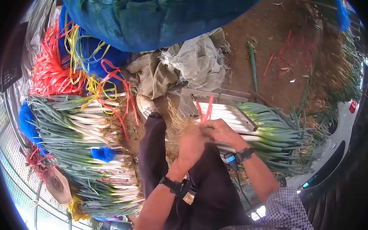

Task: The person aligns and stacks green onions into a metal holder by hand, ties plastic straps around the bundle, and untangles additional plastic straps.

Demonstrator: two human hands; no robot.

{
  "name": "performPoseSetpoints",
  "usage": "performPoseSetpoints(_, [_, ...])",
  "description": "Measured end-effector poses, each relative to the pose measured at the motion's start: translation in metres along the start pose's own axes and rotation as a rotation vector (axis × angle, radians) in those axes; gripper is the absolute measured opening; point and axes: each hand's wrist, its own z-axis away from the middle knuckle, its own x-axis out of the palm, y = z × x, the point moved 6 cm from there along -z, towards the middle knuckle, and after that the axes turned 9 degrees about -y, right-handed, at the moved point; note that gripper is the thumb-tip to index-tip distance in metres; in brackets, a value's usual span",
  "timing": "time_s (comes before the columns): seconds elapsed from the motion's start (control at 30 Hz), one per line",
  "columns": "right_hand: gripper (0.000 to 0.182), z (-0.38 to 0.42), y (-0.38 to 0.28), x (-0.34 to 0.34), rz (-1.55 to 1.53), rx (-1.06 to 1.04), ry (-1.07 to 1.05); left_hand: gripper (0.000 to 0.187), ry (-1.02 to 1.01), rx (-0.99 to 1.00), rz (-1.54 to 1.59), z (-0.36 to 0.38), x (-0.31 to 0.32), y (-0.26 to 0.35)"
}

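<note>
A bundle of leeks or long green onions lies in a metal frame, white stalks toward my hands and green leaves to the right. A red plastic ribbon stands up in two strands over the stalks. My right hand is closed at the base of the ribbon, fingers pinched together. Against it is my left hand, smeared by motion, its fingers partly hidden. Pale roots of the bundle stick out just beyond my left hand.
Several rows of leeks lie on the left. Red ribbons and yellow ribbons hang at upper left. A big blue-green wrapped bundle fills the top. Crumpled sacks lie beyond my shoe. More leeks line the right.
</note>
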Motion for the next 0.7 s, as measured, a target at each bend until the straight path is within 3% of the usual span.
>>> performPoseSetpoints(0.13, [0.024, -0.003, 0.005, 0.000, 0.012, 0.004, -0.005, 0.009, 0.227, -0.016, -0.089, 0.014, -0.002, -0.005])
performPoseSetpoints(0.33, [0.023, -0.002, 0.006, 0.003, 0.014, 0.039, 0.007, 0.009, 0.257, 0.158, -0.464, 0.019, -0.003, -0.001])
performPoseSetpoints(0.43, [0.019, 0.004, -0.006, -0.002, 0.390, -0.230, 0.098, 0.014, 0.319, 0.147, -0.377, 0.025, -0.008, 0.003])
performPoseSetpoints(0.53, [0.014, 0.002, -0.026, -0.013, 0.670, -0.362, 0.156, 0.017, 0.159, 0.182, -0.459, 0.028, -0.006, 0.009])
performPoseSetpoints(0.7, [0.011, -0.049, -0.009, -0.046, 0.985, -0.258, 0.029, 0.033, -0.120, 0.064, -0.592, 0.020, 0.012, -0.019])
